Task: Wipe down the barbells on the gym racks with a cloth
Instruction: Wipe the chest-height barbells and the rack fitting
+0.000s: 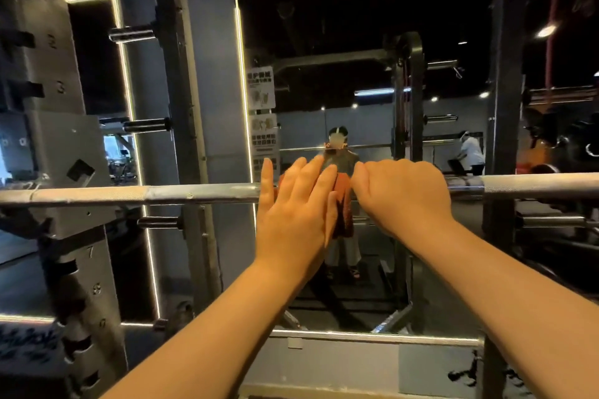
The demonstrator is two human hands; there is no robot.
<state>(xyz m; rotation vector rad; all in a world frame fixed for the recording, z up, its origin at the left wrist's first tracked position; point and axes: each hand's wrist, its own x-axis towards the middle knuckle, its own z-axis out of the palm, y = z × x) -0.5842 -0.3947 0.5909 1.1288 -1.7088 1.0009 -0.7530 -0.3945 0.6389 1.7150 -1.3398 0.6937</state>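
Observation:
A steel barbell lies level across the rack at chest height, running from the left edge to the right edge of the view. An orange cloth hangs over the bar at its middle. My left hand lies flat with straight fingers against the cloth and bar. My right hand sits just to the right, its fingers curled over the top of the bar beside the cloth's edge; whether they pinch the cloth is hidden.
A grey rack upright with numbered holes and a bar hook stands at the left. Chrome plate pegs stick out of a column behind it. A big lit mirror faces me, showing another person and more racks.

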